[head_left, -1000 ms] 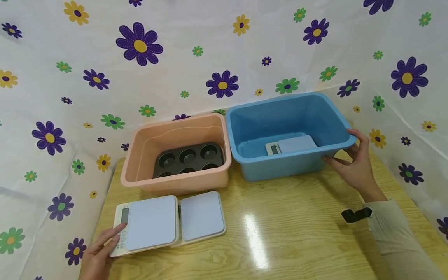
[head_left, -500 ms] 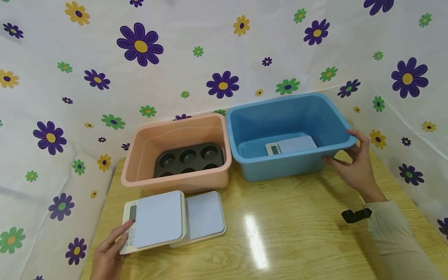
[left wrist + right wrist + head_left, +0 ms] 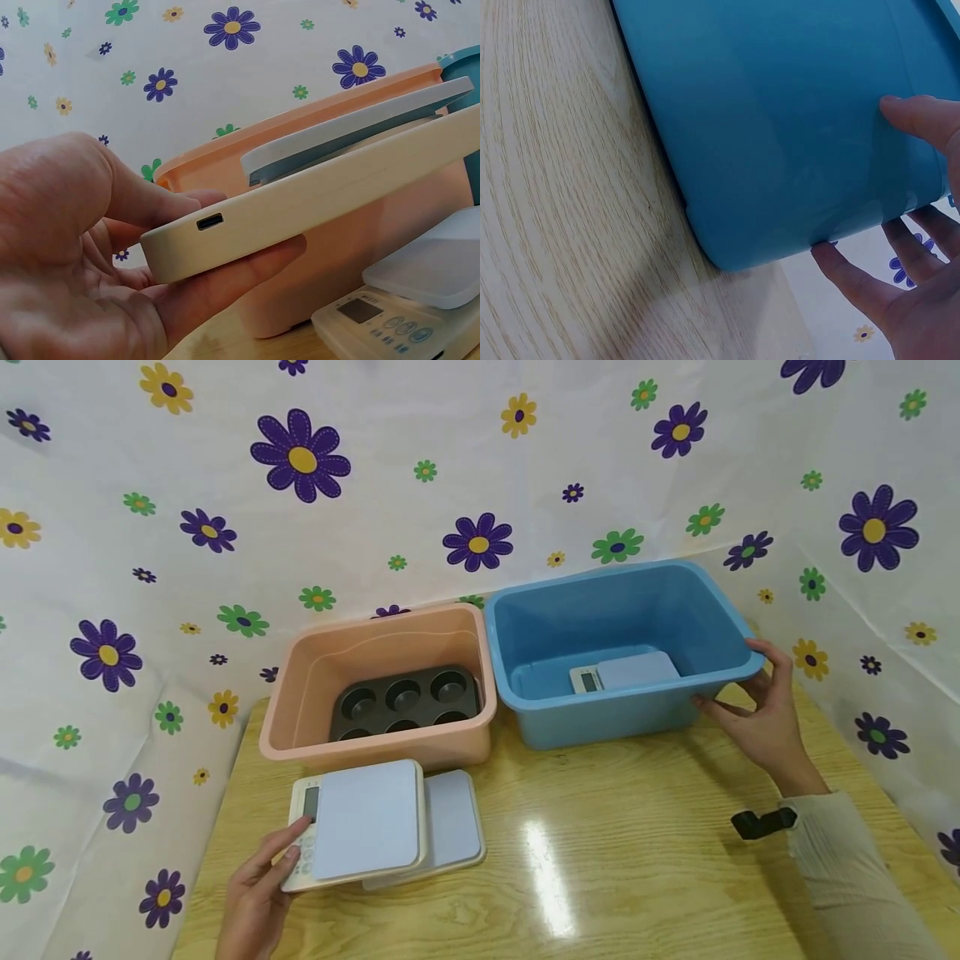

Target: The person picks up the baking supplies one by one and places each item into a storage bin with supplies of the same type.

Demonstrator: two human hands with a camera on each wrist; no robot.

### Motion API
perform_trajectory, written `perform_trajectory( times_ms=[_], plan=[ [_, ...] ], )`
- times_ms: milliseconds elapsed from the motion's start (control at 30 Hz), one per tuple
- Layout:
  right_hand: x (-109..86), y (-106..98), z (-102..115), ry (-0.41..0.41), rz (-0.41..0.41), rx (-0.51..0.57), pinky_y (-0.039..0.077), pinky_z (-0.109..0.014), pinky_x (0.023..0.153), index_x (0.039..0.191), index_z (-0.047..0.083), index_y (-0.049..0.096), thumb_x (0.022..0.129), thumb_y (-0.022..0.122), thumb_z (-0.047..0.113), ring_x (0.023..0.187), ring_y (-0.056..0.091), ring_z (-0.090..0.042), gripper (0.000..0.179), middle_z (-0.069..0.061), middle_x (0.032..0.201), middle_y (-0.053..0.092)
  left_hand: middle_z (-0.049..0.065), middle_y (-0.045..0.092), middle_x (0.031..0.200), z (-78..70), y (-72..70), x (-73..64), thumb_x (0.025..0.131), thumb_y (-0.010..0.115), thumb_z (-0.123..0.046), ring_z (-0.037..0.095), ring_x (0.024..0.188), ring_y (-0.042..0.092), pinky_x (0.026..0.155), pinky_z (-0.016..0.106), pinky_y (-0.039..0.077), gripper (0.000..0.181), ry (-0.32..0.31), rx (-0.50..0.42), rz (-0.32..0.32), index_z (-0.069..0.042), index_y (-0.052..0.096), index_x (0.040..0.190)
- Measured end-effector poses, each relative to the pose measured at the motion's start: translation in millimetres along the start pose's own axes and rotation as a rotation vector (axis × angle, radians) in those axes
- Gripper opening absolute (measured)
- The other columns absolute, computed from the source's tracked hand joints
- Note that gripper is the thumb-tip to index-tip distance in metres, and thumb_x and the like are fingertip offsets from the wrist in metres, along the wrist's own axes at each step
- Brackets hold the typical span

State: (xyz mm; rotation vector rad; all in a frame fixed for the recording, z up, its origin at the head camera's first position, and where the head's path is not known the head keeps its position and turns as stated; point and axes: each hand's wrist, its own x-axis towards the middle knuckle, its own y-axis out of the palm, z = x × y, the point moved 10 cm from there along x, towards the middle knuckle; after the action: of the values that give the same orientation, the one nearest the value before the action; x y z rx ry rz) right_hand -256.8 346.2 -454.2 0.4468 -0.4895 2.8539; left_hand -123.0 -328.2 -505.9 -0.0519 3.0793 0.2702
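Note:
My left hand (image 3: 258, 885) pinches a white kitchen scale (image 3: 367, 822) by its button end, near the small display. In the left wrist view the scale is tilted up, its thumb side on top and fingers beneath, with a charging port on the near edge. It hangs over a second kitchen scale (image 3: 456, 818) lying on the table and hides part of it. My right hand (image 3: 772, 727) grips the front right corner of a blue plastic tub (image 3: 615, 720), thumb on the front wall and fingers around the side. Inside that tub lies another kitchen scale (image 3: 637, 669).
A peach tub (image 3: 390, 748) stands left of the blue one, holding a dark muffin pan (image 3: 402, 695). Both tubs are at the back of the wooden table (image 3: 622, 843), against a flower-print cloth (image 3: 375, 460). A black strap (image 3: 763, 822) sticks out from the right sleeve.
My left hand has carried its scale to the right and slightly away from me, covering more of the scale on the table. The right hand stays at the blue tub's corner.

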Motion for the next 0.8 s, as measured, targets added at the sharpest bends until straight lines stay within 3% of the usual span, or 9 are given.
perform_trajectory(
  times_ms=[100, 333, 467, 800],
  plan=[
    [-0.5, 0, 0, 0.001, 0.001, 0.005, 0.053, -0.005, 0.085, 0.169, 0.022, 0.02, 0.088, 0.078, -0.018, 0.15, 0.047, -0.043, 0.108, -0.02, 0.175, 0.026, -0.005, 0.063, 0.135, 0.5, 6.8, 1.8, 0.116, 0.046, -0.002, 0.009, 0.114, 0.073, 0.084, 0.03, 0.068, 0.042, 0.003, -0.019, 0.011, 0.002, 0.056, 0.156],
    [-0.5, 0, 3, -0.02, -0.006, 0.024, 0.055, -0.006, 0.086, 0.17, 0.021, 0.021, 0.087, 0.077, -0.02, 0.148, 0.049, -0.035, 0.108, -0.02, 0.174, 0.029, -0.004, 0.065, 0.143, 1.0, 28.8, 7.8, 0.116, 0.04, 0.002, 0.012, 0.118, 0.074, 0.085, 0.03, 0.069, 0.043, 0.041, -0.144, 0.114, 0.0, 0.06, 0.154],
    [-0.9, 0, 3, -0.023, -0.005, 0.016, 0.054, -0.006, 0.086, 0.169, 0.021, 0.021, 0.088, 0.077, -0.019, 0.148, 0.049, -0.035, 0.107, -0.018, 0.174, 0.029, -0.004, 0.065, 0.14, 3.5, 37.7, 13.3, 0.116, 0.042, 0.001, 0.012, 0.114, 0.075, 0.083, 0.029, 0.069, 0.042, 0.035, -0.13, 0.105, 0.0, 0.061, 0.153],
    [-1.4, 2, 0, -0.025, 0.001, 0.036, 0.055, -0.007, 0.087, 0.169, 0.022, 0.021, 0.088, 0.076, -0.02, 0.143, 0.051, -0.014, 0.107, -0.019, 0.173, 0.031, -0.008, 0.065, 0.144, 7.8, 64.3, 21.9, 0.116, 0.046, -0.002, 0.011, 0.115, 0.074, 0.084, 0.027, 0.068, 0.041, 0.0, -0.142, 0.088, -0.008, 0.066, 0.15]
  ],
)
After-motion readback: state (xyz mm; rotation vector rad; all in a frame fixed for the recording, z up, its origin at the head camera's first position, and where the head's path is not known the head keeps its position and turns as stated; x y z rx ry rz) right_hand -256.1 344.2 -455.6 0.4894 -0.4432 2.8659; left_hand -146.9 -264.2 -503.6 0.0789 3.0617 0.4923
